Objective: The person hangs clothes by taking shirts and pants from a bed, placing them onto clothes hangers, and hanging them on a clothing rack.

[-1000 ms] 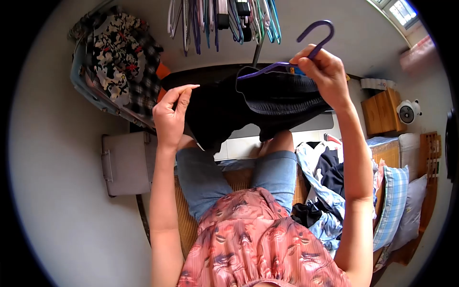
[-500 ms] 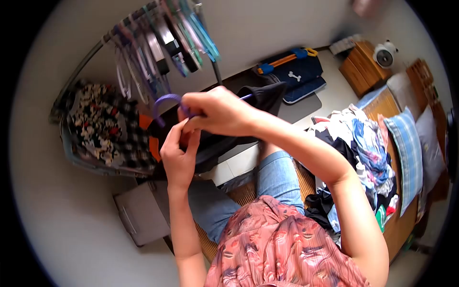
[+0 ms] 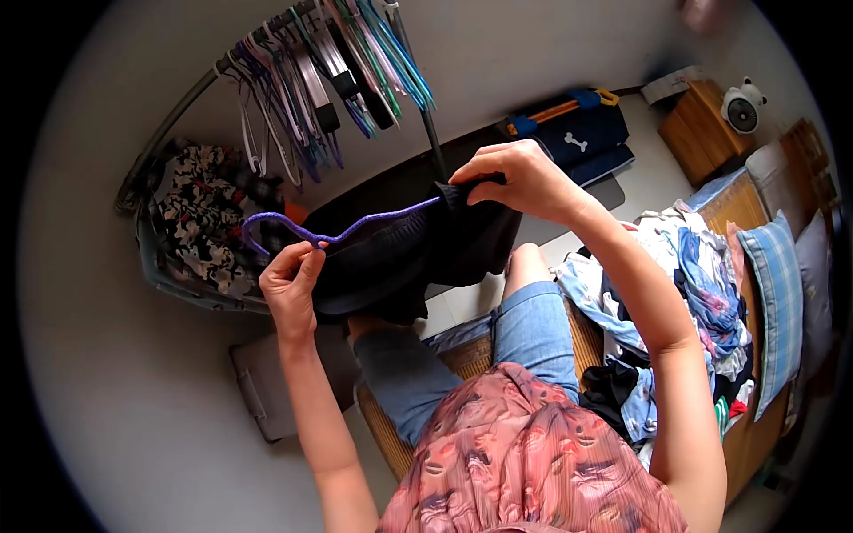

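A purple clothes hanger (image 3: 378,216) is held out in front of me, its hook curving to the left. My left hand (image 3: 293,277) pinches it near the base of the hook. Hanging from the hanger is a black garment (image 3: 382,271); its exact kind cannot be told. My right hand (image 3: 520,179) grips the garment's upper edge by the hanger's right end, which disappears under the cloth. The garment drapes down in front of my knees.
A rail (image 3: 178,111) carries several hangers (image 3: 293,98) at upper left. Below it sits a basket (image 3: 160,266) with patterned clothes. To my right, a heap of clothes (image 3: 702,275) lies on a wooden bench, beside a blue checked pillow (image 3: 771,302). A grey box (image 3: 289,373) stands at lower left.
My right hand has moved right, away from the hook, and now holds the garment's edge. My left hand has shifted slightly left and down. More of the hanger shows.
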Action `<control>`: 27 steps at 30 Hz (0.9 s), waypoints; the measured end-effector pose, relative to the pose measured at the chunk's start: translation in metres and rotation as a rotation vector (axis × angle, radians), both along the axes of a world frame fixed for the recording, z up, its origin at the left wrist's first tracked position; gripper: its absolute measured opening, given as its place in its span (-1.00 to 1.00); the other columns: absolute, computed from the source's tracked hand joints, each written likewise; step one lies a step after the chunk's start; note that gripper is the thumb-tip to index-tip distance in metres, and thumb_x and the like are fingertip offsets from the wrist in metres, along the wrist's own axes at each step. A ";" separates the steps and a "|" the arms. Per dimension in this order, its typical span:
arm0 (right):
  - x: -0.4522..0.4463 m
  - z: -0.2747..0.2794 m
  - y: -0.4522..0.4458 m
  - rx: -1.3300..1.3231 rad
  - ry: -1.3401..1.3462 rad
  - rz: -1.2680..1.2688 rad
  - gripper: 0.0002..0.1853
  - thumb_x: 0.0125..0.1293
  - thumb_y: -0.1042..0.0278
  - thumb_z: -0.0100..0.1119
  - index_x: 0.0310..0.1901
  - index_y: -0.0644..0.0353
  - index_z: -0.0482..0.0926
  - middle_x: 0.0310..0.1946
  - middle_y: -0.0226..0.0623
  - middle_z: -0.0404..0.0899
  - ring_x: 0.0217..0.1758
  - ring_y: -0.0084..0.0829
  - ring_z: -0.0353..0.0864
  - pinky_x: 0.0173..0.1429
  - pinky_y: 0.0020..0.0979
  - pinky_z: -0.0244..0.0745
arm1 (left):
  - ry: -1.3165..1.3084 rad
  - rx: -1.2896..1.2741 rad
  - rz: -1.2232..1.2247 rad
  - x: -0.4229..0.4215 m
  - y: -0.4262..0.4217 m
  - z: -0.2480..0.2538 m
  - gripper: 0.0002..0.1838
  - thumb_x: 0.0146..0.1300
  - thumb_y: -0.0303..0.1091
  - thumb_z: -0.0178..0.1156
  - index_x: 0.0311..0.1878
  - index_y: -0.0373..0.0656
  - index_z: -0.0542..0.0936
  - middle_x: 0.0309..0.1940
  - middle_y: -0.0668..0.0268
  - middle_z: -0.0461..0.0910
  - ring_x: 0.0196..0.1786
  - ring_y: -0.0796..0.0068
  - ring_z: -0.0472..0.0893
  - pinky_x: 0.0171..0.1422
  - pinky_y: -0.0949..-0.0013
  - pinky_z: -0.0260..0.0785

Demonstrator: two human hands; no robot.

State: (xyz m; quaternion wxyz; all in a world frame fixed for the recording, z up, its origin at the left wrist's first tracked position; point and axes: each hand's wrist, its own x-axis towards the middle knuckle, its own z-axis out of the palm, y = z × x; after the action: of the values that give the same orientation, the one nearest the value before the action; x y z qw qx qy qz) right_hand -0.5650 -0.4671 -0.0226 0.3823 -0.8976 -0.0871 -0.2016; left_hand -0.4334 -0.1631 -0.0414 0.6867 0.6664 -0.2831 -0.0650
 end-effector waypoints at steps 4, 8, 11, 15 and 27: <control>0.002 0.003 0.002 0.039 -0.089 0.004 -0.81 0.04 0.48 0.41 -0.26 0.23 0.71 -0.36 -0.27 0.70 -0.30 -0.34 0.71 -0.11 -0.44 0.61 | -0.016 -0.008 -0.010 0.002 0.002 0.002 -0.85 0.26 -0.36 0.32 -0.19 -0.22 0.68 -0.55 0.61 0.41 -0.54 0.86 0.20 -0.49 0.64 -0.13; 0.003 -0.003 0.002 -0.013 -0.074 0.001 -0.88 0.10 0.39 0.37 -0.37 0.23 0.67 -0.48 -0.28 0.66 -0.43 -0.34 0.67 -0.23 -0.43 0.58 | 0.005 0.010 -0.020 -0.001 0.000 0.004 -0.88 0.24 -0.40 0.34 -0.22 -0.23 0.69 -0.52 0.60 0.45 -0.51 0.85 0.23 -0.45 0.66 -0.06; 0.006 -0.012 0.002 -0.118 -0.121 -0.041 -0.83 0.18 0.29 0.31 -0.45 0.21 0.63 -0.58 -0.25 0.59 -0.51 -0.32 0.61 -0.32 -0.38 0.51 | -0.005 0.054 -0.075 -0.002 -0.001 0.001 -0.92 0.22 -0.49 0.33 -0.23 -0.26 0.69 -0.44 0.55 0.54 -0.43 0.84 0.33 -0.37 0.71 0.08; 0.006 -0.014 0.002 -0.079 -0.065 -0.125 -0.83 0.19 0.30 0.33 -0.41 0.22 0.64 -0.56 -0.24 0.60 -0.51 -0.34 0.60 -0.32 -0.41 0.51 | 0.005 0.089 -0.071 -0.004 -0.002 -0.002 -0.93 0.23 -0.47 0.33 -0.25 -0.24 0.68 -0.48 0.59 0.49 -0.46 0.86 0.27 -0.41 0.69 0.00; 0.011 0.013 0.003 -0.036 -0.077 -0.170 -0.77 0.19 0.27 0.35 -0.16 0.19 0.68 -0.31 -0.25 0.69 -0.29 -0.33 0.69 -0.19 -0.41 0.58 | -0.033 0.110 -0.019 0.006 -0.001 -0.015 -0.89 0.22 -0.48 0.34 -0.19 -0.26 0.72 -0.43 0.52 0.62 -0.36 0.81 0.49 -0.29 0.72 0.26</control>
State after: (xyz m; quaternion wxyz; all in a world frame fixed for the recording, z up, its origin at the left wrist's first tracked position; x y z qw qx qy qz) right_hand -0.5540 -0.4640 -0.0092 0.3439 -0.9001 -0.0290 -0.2659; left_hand -0.4274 -0.1639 -0.0562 0.6438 0.7012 -0.2968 -0.0758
